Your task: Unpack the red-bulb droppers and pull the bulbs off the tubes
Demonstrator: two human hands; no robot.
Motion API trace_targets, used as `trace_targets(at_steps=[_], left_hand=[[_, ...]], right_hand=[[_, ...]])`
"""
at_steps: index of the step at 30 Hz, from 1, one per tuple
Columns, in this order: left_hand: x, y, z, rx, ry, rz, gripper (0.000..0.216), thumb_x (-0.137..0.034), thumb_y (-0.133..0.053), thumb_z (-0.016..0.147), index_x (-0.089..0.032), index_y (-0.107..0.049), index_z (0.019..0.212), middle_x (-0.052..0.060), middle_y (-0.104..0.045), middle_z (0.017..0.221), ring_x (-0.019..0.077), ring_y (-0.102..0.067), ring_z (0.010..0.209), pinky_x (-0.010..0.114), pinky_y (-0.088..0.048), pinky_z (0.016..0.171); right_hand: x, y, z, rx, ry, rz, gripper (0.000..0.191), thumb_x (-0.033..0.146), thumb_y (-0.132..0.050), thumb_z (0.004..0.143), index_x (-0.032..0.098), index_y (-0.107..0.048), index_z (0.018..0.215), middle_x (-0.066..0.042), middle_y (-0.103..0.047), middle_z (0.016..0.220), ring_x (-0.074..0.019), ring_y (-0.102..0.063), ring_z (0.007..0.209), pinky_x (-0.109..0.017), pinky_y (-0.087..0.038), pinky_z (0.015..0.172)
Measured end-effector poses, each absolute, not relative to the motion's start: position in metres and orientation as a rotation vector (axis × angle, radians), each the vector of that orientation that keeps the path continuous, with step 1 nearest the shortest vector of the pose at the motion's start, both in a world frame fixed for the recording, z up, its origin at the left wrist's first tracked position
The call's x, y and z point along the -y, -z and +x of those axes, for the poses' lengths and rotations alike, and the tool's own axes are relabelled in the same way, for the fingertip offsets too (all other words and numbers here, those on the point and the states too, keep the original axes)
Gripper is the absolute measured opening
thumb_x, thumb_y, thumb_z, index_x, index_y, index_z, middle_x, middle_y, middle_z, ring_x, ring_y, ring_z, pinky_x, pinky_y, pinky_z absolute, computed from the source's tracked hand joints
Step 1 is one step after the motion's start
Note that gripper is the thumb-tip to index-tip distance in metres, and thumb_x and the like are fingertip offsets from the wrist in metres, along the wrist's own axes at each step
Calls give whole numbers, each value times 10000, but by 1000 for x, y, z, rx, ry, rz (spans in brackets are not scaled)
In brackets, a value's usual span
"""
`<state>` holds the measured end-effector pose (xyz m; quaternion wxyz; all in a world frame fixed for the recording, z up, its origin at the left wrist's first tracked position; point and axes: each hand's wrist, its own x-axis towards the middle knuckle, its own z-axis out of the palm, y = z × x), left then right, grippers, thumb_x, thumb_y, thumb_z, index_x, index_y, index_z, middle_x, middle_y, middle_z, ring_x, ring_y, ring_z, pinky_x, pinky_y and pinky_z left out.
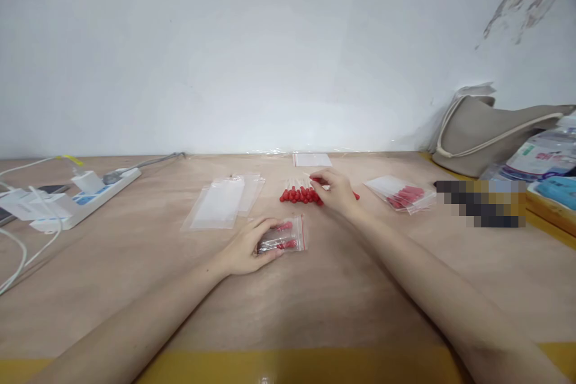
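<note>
My left hand grips a small clear zip bag from its left side, thumb and fingers at opposite edges. A few red pieces show inside the bag, whose red seal strip faces right. Farther back, a row of red-headed white sticks lies on the table. At the right end of that row, my right hand is closed in a pinch. From its fingertips pokes a white stick with some red by the fingers, partly hidden by the hand.
Flat zip bags lie left of the sticks, and another bag is near the wall. Filled bags lie at right. A power strip with cables is on the left. A grey bag and a plastic bottle stand far right.
</note>
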<state>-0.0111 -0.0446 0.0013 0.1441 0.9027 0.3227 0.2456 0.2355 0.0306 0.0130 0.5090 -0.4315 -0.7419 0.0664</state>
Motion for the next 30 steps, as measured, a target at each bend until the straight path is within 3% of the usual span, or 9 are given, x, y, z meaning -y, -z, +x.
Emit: trace_targets(at_steps=[5, 9, 12, 18, 30], left_hand=[[44, 1, -12, -934, -715, 2596, 458, -331, -550, 774, -211, -421, 1197, 80, -494, 1156, 212, -472, 1062, 341, -401, 904], [43, 2, -12, -928, -717, 2593, 465, -334, -554, 768, -213, -425, 1198, 84, -497, 1154, 221, -472, 1058, 355, -399, 902], [43, 1, -12, -933, -719, 2590, 463, -327, -558, 766, -217, -428, 1197, 80, -497, 1156, 218, -473, 1057, 353, -399, 901], [43, 1, -11, -924, -716, 2584, 455, -330, -556, 767, -222, -434, 1192, 78, -509, 1137, 218, -487, 1041, 355, -406, 892], [44, 0, -11, -916, -720, 2591, 455, -330, -554, 770, -216, -430, 1193, 82, -510, 1144, 220, -487, 1044, 357, -408, 891]], right_hand=[[-35, -5, 225, 2049, 105, -1305, 198, 214, -456, 802, 182, -626, 898, -66, -625, 949, -178, -554, 861, -320, -387, 777], [-28, -9, 226, 2148, 236, -1420, 237, 303, -516, 766, 220, -615, 965, -61, -617, 985, -226, -508, 948, -384, -302, 822], [-25, -11, 225, 2223, 276, -1415, 309, 260, -527, 739, 228, -581, 1041, -63, -585, 1063, -232, -473, 995, -388, -268, 835], [-28, -11, 220, 2304, 330, -1423, 240, 174, -473, 745, 218, -624, 927, -61, -605, 992, -214, -476, 958, -390, -218, 863], [-31, -15, 209, 2182, 256, -1488, 189, 313, -483, 785, 204, -607, 876, -65, -631, 897, -215, -520, 896, -382, -264, 815]])
